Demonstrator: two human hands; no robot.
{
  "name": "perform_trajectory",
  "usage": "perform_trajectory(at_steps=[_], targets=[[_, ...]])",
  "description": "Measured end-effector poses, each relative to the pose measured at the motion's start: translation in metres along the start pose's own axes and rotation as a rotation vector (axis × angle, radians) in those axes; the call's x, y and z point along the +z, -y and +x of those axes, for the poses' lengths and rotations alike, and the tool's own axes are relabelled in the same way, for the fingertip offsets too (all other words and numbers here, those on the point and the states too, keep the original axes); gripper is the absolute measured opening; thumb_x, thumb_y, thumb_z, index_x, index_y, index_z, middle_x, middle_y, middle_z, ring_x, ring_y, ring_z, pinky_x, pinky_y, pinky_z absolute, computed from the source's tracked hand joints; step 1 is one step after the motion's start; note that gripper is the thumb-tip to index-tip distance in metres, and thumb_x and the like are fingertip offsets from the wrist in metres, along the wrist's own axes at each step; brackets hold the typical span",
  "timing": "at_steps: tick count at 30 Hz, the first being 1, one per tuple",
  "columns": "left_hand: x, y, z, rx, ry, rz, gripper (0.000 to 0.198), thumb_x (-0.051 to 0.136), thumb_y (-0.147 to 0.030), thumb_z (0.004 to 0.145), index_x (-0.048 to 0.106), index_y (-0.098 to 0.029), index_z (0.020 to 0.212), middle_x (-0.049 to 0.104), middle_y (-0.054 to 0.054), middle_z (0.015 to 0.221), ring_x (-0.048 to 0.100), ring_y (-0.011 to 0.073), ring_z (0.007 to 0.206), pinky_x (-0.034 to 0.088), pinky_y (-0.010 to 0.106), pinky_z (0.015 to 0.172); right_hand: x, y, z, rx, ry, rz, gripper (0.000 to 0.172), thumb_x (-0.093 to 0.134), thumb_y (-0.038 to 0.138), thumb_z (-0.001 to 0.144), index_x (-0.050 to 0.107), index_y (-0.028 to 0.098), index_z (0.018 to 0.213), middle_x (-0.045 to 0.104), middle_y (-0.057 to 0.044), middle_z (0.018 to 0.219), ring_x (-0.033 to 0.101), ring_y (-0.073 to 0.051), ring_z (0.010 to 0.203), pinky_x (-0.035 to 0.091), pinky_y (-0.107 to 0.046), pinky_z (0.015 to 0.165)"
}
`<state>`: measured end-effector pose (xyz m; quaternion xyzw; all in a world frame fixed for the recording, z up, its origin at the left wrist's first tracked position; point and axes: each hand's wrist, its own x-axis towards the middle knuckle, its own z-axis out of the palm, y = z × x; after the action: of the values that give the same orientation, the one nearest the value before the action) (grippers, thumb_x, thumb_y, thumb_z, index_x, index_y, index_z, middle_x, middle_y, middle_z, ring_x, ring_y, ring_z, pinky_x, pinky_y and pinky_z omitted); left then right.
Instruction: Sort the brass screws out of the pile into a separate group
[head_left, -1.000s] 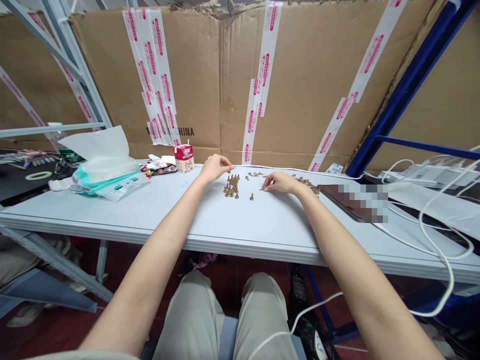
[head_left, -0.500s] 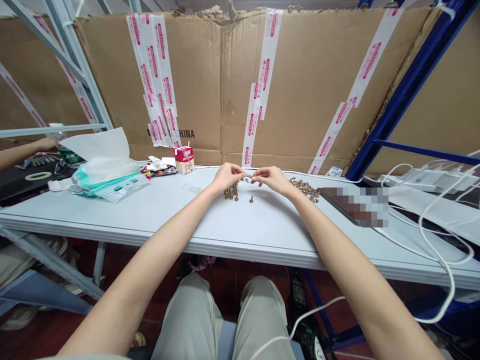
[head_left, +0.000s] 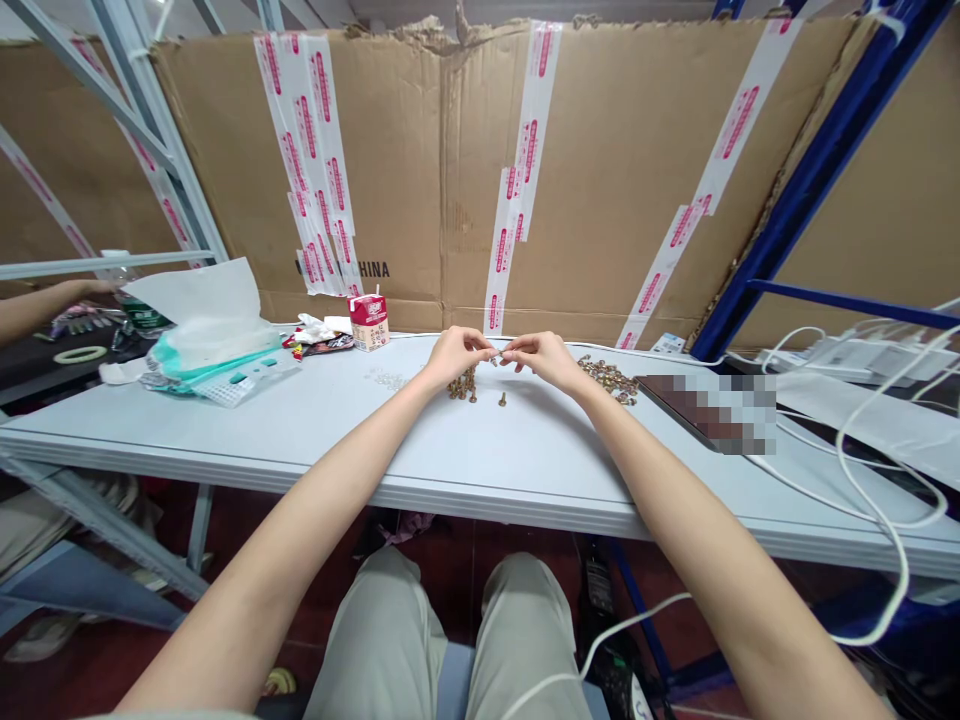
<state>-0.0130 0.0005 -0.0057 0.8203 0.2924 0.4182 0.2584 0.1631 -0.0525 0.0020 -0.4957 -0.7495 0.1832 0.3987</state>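
Note:
Over the middle of the table, my left hand [head_left: 457, 353] and my right hand [head_left: 541, 353] meet fingertip to fingertip, both closed in a pinch. A small brass-coloured screw [head_left: 500, 354] shows at the fingertips of my right hand. What my left fingertips pinch is too small to make out. Several brass-coloured screws [head_left: 463, 386] stand close together beside my left hand, and a single screw [head_left: 502, 399] stands apart in front. To the right lies a loose heap of screws [head_left: 611, 380]. Small clear pieces [head_left: 386, 379] are scattered left of my left hand.
A drink carton [head_left: 368, 322], crumpled wrappers [head_left: 322, 335] and plastic bags [head_left: 210, 350] lie on the left of the table [head_left: 480, 470]. A phone-like slab [head_left: 675, 410] and white cables [head_left: 892, 500] are on the right. Cardboard [head_left: 420, 180] walls the back. Another person's arm [head_left: 52, 305] reaches in far left.
My hands stay almost in place, with only slight finger movement at the pinch. The other person's arm at far left has shifted a little.

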Motion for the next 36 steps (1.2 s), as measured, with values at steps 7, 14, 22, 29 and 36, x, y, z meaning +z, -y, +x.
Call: perform_trajectory(at_steps=[7,14,22,29,36], targets=[[0.002,-0.003,0.0,0.021,-0.065,-0.049,0.02,0.066,-0.031,0.065,0.069,-0.013,0.073,0.069,0.006,0.073,0.059,0.0144,0.068,0.042,0.025,0.064,0.007,0.002,0.001,0.04,-0.016,0.102,0.032,0.057,0.042,0.072,0.066,0.012,0.078,0.067,-0.009,0.076,0.054,-0.01,0.056,0.039,-0.022,0.05],[0.003,-0.009,-0.001,-0.003,-0.158,-0.028,0.02,0.067,-0.031,0.065,0.07,-0.015,0.077,0.069,0.005,0.076,0.058,0.014,0.067,0.041,0.026,0.064,0.011,0.008,0.001,0.13,-0.026,0.247,0.029,0.054,0.043,0.074,0.055,0.013,0.075,0.065,-0.008,0.078,0.049,-0.008,0.056,0.034,-0.02,0.047],[0.003,-0.011,-0.001,0.089,-0.204,0.011,0.018,0.066,-0.031,0.066,0.07,-0.018,0.076,0.068,0.003,0.076,0.055,0.0138,0.07,0.04,0.026,0.067,0.02,0.009,0.0,0.034,0.011,0.328,0.038,0.038,0.054,0.081,0.044,0.017,0.074,0.05,0.0,0.067,0.043,-0.006,0.049,0.028,-0.019,0.044],[0.004,-0.014,-0.002,0.097,-0.226,0.037,0.016,0.066,-0.03,0.067,0.07,-0.019,0.077,0.067,0.003,0.074,0.053,0.0143,0.071,0.04,0.027,0.067,0.025,0.009,0.003,0.042,-0.044,0.319,0.049,0.031,0.063,0.079,0.037,0.018,0.06,0.039,0.003,0.051,0.033,-0.007,0.042,0.029,-0.022,0.044],[0.0,-0.012,-0.001,0.062,-0.287,0.023,0.015,0.067,-0.03,0.065,0.069,-0.019,0.075,0.067,0.003,0.076,0.053,0.0138,0.071,0.04,0.027,0.069,0.016,0.003,0.005,-0.04,-0.038,0.301,0.038,0.045,0.056,0.077,0.046,0.018,0.078,0.051,0.002,0.062,0.041,-0.007,0.046,0.034,-0.021,0.047]])
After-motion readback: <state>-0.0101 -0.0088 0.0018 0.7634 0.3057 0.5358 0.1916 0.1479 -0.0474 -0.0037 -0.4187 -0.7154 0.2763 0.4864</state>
